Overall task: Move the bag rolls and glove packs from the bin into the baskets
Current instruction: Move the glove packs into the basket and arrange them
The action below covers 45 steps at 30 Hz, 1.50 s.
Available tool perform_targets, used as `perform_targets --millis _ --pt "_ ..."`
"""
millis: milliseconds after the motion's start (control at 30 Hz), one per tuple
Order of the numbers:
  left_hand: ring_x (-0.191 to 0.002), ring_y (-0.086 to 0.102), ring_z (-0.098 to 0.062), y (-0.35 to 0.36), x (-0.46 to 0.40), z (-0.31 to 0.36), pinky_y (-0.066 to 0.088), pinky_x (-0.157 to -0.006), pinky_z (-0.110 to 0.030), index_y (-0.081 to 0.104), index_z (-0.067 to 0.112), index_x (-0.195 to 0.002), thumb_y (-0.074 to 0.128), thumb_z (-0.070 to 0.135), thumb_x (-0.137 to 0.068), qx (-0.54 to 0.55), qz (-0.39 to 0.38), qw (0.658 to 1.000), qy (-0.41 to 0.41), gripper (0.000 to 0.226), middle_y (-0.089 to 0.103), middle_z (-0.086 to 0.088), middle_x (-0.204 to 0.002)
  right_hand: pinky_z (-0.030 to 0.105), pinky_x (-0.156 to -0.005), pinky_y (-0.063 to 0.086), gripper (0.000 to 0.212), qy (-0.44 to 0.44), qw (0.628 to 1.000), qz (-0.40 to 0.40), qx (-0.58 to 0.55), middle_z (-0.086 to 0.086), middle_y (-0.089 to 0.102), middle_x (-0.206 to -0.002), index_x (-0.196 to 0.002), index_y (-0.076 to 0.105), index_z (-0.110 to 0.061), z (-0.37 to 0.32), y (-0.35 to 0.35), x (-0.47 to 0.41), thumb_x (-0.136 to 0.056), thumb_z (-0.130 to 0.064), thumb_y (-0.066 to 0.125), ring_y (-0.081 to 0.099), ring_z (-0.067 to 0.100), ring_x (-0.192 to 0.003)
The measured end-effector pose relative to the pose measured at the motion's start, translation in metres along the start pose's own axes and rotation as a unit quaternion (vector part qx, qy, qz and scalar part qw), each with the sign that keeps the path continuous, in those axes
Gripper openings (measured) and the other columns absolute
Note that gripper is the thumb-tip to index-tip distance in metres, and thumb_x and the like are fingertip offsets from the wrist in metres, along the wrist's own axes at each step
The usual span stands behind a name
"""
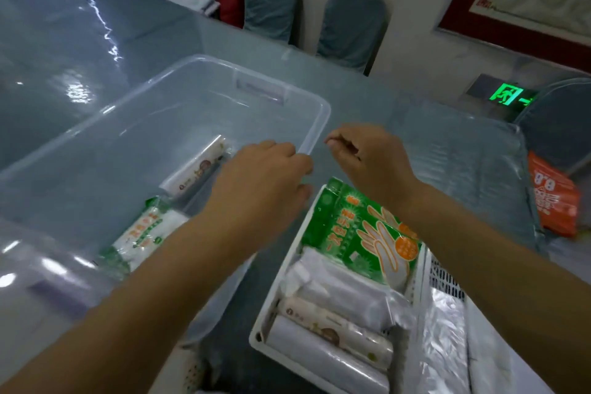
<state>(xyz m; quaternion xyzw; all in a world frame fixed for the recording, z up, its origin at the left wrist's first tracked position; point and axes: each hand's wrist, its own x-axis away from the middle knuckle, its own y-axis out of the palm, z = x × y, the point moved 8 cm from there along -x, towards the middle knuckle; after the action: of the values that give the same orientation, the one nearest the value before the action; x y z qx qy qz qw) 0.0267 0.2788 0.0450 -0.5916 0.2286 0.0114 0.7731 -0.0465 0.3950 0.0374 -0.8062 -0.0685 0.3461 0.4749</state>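
Note:
A clear plastic bin [198, 65] stands at centre left. Inside it lie a white bag roll [198, 166] and a green-and-white wrapped roll [144, 235]. My left hand [265, 176] hovers over the bin's right rim with loosely curled fingers, holding nothing. My right hand [367, 157] hangs just right of the bin rim, fingers loosely curled and empty. Below it a white basket [271, 304] holds a green glove pack [361, 230] and several bag rolls [335, 323]. A second white basket [444, 278] to the right holds clear plastic packs.
An orange packet [553, 195] lies at the table's right edge. Two covered chairs [351, 25] stand behind the table. A lilac lid or tray [48, 281] lies at the lower left, next to the bin.

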Motion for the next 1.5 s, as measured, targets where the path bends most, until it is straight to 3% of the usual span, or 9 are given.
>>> perform_targets --millis 333,567,767,900,1000,1100,1300,1400,1500 --pt "-0.104 0.056 -0.022 -0.013 0.061 -0.231 0.046 -0.081 -0.032 0.057 0.029 -0.119 0.053 0.037 -0.088 -0.081 -0.152 0.981 -0.085 0.032 0.063 0.004 -0.112 0.034 -0.068 0.042 0.016 -0.047 0.981 -0.189 0.023 0.010 0.068 -0.094 -0.092 0.065 -0.016 -0.133 0.159 -0.067 -0.089 -0.024 0.052 0.059 0.031 -0.090" --pt "-0.106 0.055 -0.017 -0.004 0.071 -0.288 0.046 -0.083 -0.033 0.054 0.032 -0.122 0.051 0.038 -0.089 -0.079 -0.187 0.979 0.004 0.034 0.062 0.007 -0.115 0.029 -0.074 0.039 0.030 0.008 0.841 -0.525 0.132 0.006 0.062 -0.116 -0.115 0.059 -0.017 -0.139 0.302 -0.026 -0.087 -0.026 0.054 0.057 0.027 -0.103" --pt "-0.100 0.058 -0.014 0.002 0.076 -0.284 0.037 -0.088 -0.028 0.056 0.032 -0.120 0.050 0.039 -0.089 -0.055 -0.161 0.982 0.087 0.032 0.066 0.009 -0.112 0.034 -0.084 0.048 0.040 0.116 0.781 -0.609 0.073 0.010 0.058 -0.120 -0.124 0.050 -0.011 -0.134 0.336 0.015 -0.087 -0.024 0.059 0.058 0.026 -0.101" --pt "-0.098 0.058 -0.013 -0.005 0.073 -0.288 0.032 -0.078 -0.024 0.057 0.034 -0.118 0.052 0.036 -0.089 0.007 -0.146 0.988 0.053 0.030 0.065 0.013 -0.112 0.032 -0.077 0.048 0.036 0.179 0.785 -0.592 0.011 0.006 0.061 -0.111 -0.115 0.054 -0.012 -0.131 0.329 0.009 -0.083 -0.023 0.065 0.059 0.024 -0.096" --pt "-0.100 0.057 -0.016 -0.008 0.072 -0.289 0.038 -0.080 -0.027 0.058 0.032 -0.119 0.052 0.031 -0.089 0.039 -0.148 0.988 0.034 0.030 0.065 0.010 -0.112 0.023 -0.063 0.044 0.012 0.180 0.780 -0.598 -0.028 -0.006 0.060 -0.083 -0.084 0.059 -0.021 -0.134 0.316 0.001 -0.079 -0.022 0.070 0.060 0.014 -0.077" --pt "-0.109 0.052 -0.014 -0.010 0.071 -0.294 0.036 -0.082 -0.025 0.056 0.031 -0.121 0.058 0.027 -0.087 0.075 -0.142 0.987 0.022 0.035 0.060 0.008 -0.119 0.019 -0.052 0.036 0.024 0.140 0.804 -0.578 -0.006 -0.013 0.054 -0.068 -0.064 0.051 -0.030 -0.145 0.290 -0.018 -0.075 -0.025 0.072 0.052 0.003 -0.061" --pt "-0.116 0.046 -0.013 -0.021 0.051 -0.274 0.046 -0.088 -0.033 0.050 0.032 -0.126 0.067 0.040 -0.073 0.040 -0.169 0.981 0.082 0.057 0.057 0.009 -0.122 0.027 -0.048 0.035 0.026 0.111 0.914 -0.386 0.059 -0.007 0.051 -0.063 -0.059 0.048 -0.024 -0.163 0.197 -0.074 -0.069 -0.028 0.072 0.047 0.011 -0.056" --pt "-0.092 0.057 -0.016 -0.031 0.031 -0.255 0.046 -0.065 -0.030 0.057 0.034 -0.110 0.058 0.040 -0.078 -0.046 -0.172 0.979 0.098 0.032 0.065 0.008 -0.101 0.032 -0.062 0.043 0.024 0.105 0.944 -0.308 0.046 -0.006 0.053 -0.070 -0.064 0.049 -0.028 -0.180 0.155 -0.087 -0.070 -0.027 0.072 0.053 0.017 -0.069" --pt "-0.080 0.060 -0.019 -0.052 0.010 -0.238 0.043 -0.060 -0.028 0.060 0.030 -0.095 0.050 0.034 -0.085 -0.102 -0.136 0.977 0.126 0.015 0.066 0.006 -0.091 0.028 -0.066 0.045 0.017 0.141 0.952 -0.272 -0.009 -0.004 0.060 -0.074 -0.072 0.060 -0.020 -0.177 0.117 -0.086 -0.077 -0.033 0.071 0.055 0.012 -0.070"
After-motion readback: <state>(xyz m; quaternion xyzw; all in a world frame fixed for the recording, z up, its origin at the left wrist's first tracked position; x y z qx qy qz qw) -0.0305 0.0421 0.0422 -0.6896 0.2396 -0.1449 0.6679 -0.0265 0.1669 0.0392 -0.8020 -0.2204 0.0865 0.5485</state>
